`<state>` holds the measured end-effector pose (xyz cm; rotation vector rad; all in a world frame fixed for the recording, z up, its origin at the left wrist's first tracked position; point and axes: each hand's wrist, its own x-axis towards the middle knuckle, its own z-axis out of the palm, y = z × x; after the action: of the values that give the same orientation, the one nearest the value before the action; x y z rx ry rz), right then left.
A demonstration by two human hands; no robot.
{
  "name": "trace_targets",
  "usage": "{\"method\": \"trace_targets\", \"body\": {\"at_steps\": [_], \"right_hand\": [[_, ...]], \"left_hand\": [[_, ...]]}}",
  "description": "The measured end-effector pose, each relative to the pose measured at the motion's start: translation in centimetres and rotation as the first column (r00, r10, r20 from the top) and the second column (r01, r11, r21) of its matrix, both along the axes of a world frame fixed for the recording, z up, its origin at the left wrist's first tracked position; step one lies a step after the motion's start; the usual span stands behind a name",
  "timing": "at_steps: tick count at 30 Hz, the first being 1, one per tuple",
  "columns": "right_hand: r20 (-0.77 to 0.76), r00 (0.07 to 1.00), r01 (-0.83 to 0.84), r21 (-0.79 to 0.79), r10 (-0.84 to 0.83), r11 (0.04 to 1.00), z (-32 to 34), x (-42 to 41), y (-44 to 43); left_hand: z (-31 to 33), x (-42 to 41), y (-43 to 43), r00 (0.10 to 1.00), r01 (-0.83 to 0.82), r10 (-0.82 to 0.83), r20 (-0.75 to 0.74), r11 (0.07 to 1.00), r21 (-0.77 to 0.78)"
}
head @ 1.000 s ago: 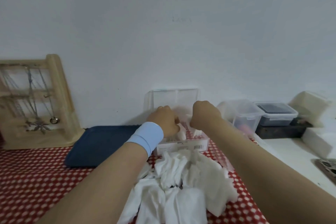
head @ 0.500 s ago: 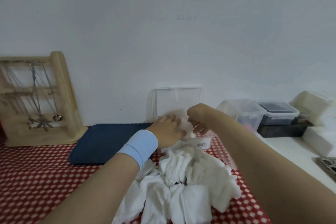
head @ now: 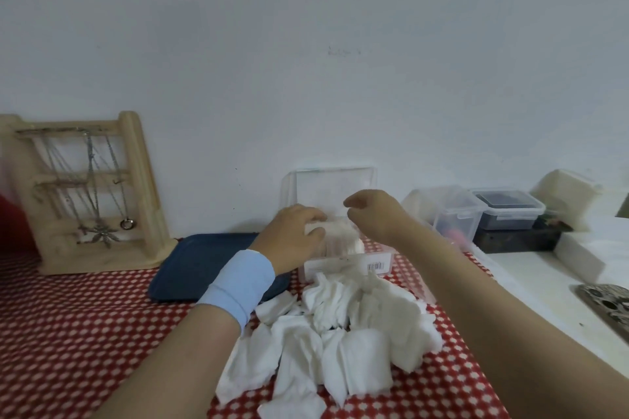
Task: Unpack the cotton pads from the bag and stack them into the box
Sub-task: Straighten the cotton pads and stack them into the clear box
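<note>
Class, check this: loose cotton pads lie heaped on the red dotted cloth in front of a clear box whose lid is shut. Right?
No: the head view shows the lid open, standing upright at the clear box's back. The cotton pads do lie heaped on the red dotted cloth in front of it.

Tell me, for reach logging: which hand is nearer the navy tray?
Left. The left hand, gripping cotton pads, is beside the navy tray; the right hand is farther right.

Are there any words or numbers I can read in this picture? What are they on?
Barcode sticker on the front of the clear box: print too small and blurred to read.
Faint marks on the wall: a smudge, not readable.
No other writing shows.
</note>
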<state>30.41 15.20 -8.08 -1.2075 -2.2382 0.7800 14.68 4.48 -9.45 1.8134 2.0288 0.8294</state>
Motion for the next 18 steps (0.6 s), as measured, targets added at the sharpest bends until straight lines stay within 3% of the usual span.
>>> {"method": "trace_targets", "body": {"at_steps": [2,3,5,8,10,15,17,18], "right_hand": [[-0.071,0.973,-0.214,0.101,0.221,0.972,1.3,0.7,-2.9],[-0.033,0.940,-0.336,0.090,0.341,0.937,1.8,0.9,-4.4],[0.195,0.855,-0.490,0.000,0.480,0.872,2.4,0.7,-6.9],[0.544,0.677,-0.565,-0.048,0.496,0.824,1.9,-0.2,-8.5],[0.579,0.671,-0.526,-0.067,0.462,0.848,1.1,-0.8,-8.4],[0.382,0.835,-0.427,-0.003,0.396,0.904,1.1,-1.0,-7.7],[0.170,0.910,-0.383,-0.011,0.379,0.924,1.4,-0.9,-7.1],[0.037,0.932,-0.359,-0.040,0.361,0.932,1.6,-0.9,-7.0]], "left_hand": [[-0.1,-0.5,-1.7,0.995,-0.032,0.033,0.092,0.999,-0.016],[-0.2,-0.8,-2.5,0.993,-0.035,0.039,0.111,0.999,-0.031],[-0.7,-1.3,-4.1,0.991,-0.053,0.060,0.117,0.997,-0.058],[-1.6,-1.9,-6.0,0.981,-0.084,0.103,0.163,0.989,-0.121],[-2.2,-2.0,-6.9,0.973,-0.095,0.121,0.198,0.986,-0.135],[-3.2,-2.1,-7.6,0.919,-0.110,0.125,0.375,0.992,-0.062],[-3.2,-1.9,-7.5,0.811,-0.094,0.097,0.576,0.995,-0.035],[-3.0,-1.7,-7.4,0.708,-0.081,0.079,0.702,0.996,-0.030]]}}
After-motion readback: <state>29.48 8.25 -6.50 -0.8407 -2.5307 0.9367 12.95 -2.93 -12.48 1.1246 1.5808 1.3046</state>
